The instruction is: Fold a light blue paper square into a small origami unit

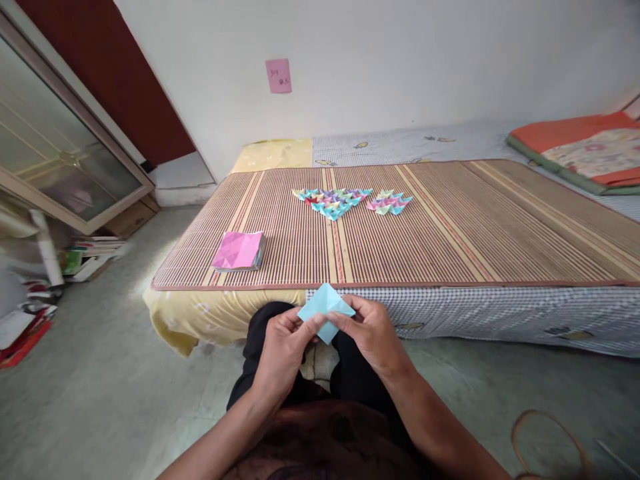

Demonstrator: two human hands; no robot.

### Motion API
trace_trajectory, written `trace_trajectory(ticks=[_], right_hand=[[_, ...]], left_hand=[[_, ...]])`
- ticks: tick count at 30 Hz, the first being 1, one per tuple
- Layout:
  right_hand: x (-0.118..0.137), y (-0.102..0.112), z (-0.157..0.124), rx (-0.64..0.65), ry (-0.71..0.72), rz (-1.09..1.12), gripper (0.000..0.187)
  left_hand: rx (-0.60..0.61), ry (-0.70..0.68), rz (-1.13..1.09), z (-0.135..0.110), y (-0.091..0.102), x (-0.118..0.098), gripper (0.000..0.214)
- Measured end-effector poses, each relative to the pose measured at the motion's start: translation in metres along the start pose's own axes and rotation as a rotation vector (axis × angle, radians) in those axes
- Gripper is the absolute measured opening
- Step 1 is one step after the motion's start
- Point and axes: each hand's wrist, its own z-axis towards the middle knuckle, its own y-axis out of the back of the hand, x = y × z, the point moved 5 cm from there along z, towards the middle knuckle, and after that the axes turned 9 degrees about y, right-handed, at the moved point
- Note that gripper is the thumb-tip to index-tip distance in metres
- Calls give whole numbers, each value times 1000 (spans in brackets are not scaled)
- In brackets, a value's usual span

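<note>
A light blue square of origami paper (326, 300), turned corner-up and marked with creases, is held over my lap at the bed's front edge. My left hand (286, 343) pinches its left side, thumb on top and fingers beneath. On the other side, my right hand (373, 330) grips it the same way, and both thumbs nearly meet at the middle of the paper. Beyond, on the striped mat, lie a triangular group of folded paper pieces (333, 202) in many colours and a smaller group of folded pieces (390, 203) to its right. Fingers under the paper are partly hidden.
A stack of square paper (239, 251) with a pink top sheet sits on the mat (440, 233) at left. Folded orange bedding (595, 147) lies at the far right. A pink note (279, 76) hangs on the wall. A glass-paned cabinet (65, 133) stands left.
</note>
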Motion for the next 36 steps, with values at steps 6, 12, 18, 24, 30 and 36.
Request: trace_trajectory(ticks=[6, 12, 18, 24, 30, 36], right_hand=[[-12, 4, 3, 23, -95, 49, 32], [-24, 5, 4, -9, -75, 94, 39], [-17, 7, 5, -14, -31, -24, 42], [-4, 11, 6, 64, 16, -43, 31], [-8, 9, 1, 34, -70, 110, 31], [-10, 9, -2, -45, -26, 62, 32]], left_hand=[[66, 163, -76, 8, -5, 4, 36], [27, 233, -187, 12, -6, 11, 36], [-2, 246, -261, 13, -6, 13, 36], [29, 238, -313, 11, -7, 11, 37], [63, 204, -353, 9, -13, 8, 32], [79, 230, -344, 10, -17, 9, 32]])
